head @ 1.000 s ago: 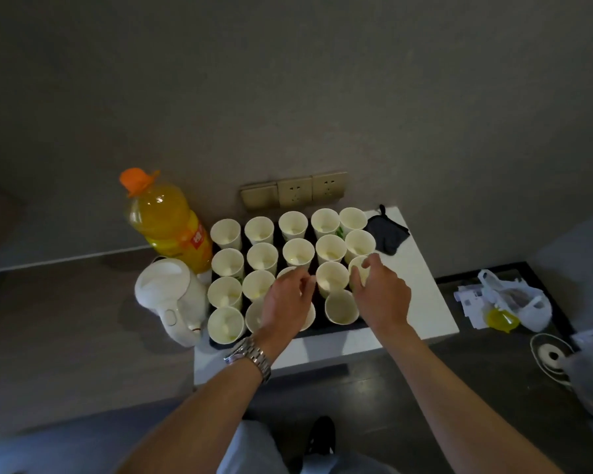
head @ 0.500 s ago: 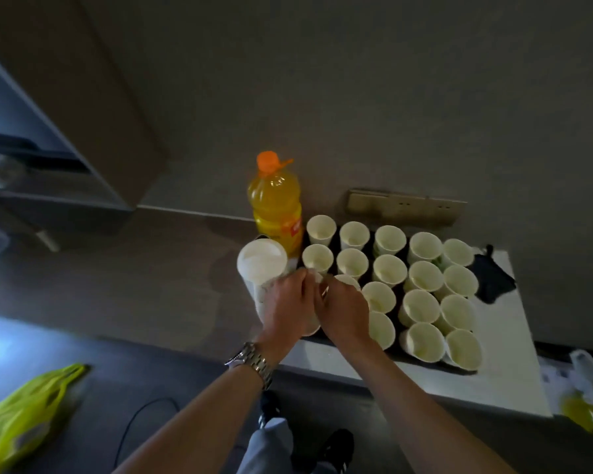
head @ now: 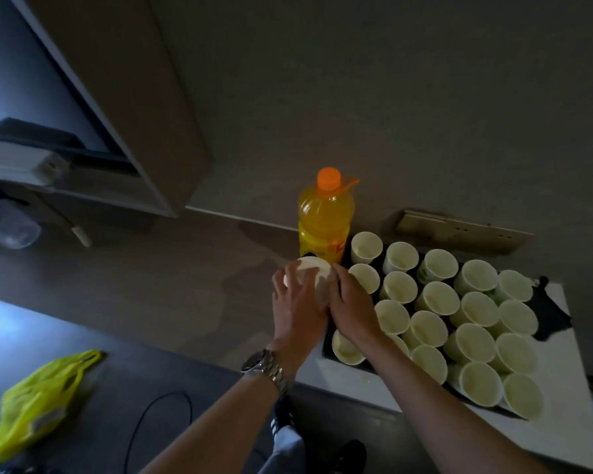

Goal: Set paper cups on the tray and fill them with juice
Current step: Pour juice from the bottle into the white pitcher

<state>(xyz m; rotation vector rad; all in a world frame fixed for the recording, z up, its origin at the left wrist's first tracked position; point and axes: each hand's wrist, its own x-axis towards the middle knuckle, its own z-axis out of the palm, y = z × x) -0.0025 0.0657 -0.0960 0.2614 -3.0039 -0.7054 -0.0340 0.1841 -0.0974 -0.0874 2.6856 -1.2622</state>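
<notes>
Table (head: 562, 429): white top at the right, standing against the wall; the tray takes up most of it.
Tray (head: 327, 340): dark and flat, lying on the table; only its edges show between and around the cups.
Cups (head: 439, 299): white paper cups standing upright in close rows on the tray, rims touching or nearly so; the ones that can be seen into look empty.
Juice bottle (head: 324, 224): big clear bottle of orange juice with its orange cap on, upright at the far left corner of the table, just beside the back row of cups.
Kettle (head: 314, 268): white, at the left end of the tray in front of the bottle; mostly hidden by the two hands.
Left hand (head: 297, 302): fingers laid over the kettle's left side and top, gripping it; a metal watch (head: 264, 366) sits on the wrist.
Right hand (head: 351, 307): pressed against the kettle's right side, fingers curved around it, touching the left hand.
Yellow bag (head: 38, 401): crumpled on the dark floor at the lower left, well apart from the table.
Wall sockets (head: 459, 229): a strip on the wall just behind the cups.
</notes>
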